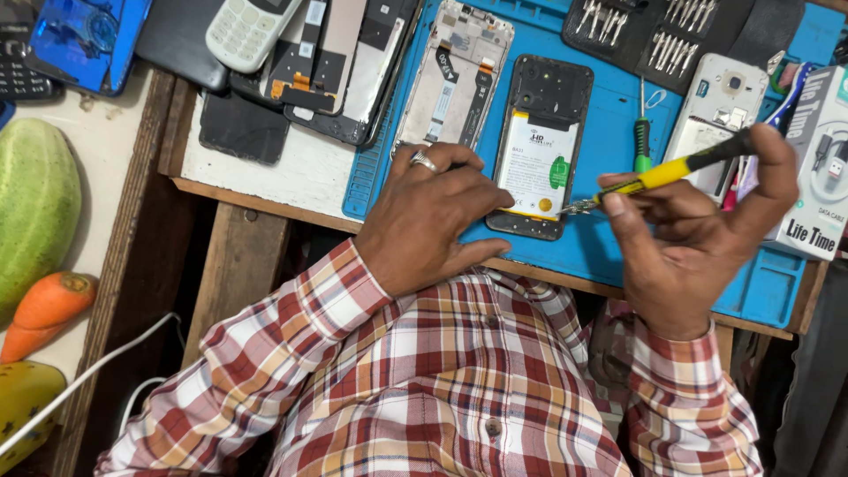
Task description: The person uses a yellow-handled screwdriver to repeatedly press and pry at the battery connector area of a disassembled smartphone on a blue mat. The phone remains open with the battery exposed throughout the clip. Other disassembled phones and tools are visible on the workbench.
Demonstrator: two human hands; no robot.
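Two hands [424,216] [698,225] near blue mat's [618,159] front edge

place: phone repair bench | evidence: opened phones [539,146], blue repair mat [609,177], screwdriver bits [649,31]

We see a blue mat [609,168] under a black phone [541,146] with a white battery [535,168] bearing a green mark. The screwdriver [673,170] is yellow and black. Our shirt [442,380] is plaid in red, white and orange. Beside lie a green fruit [34,203], perhaps a papaya, and an orange carrot [46,309].
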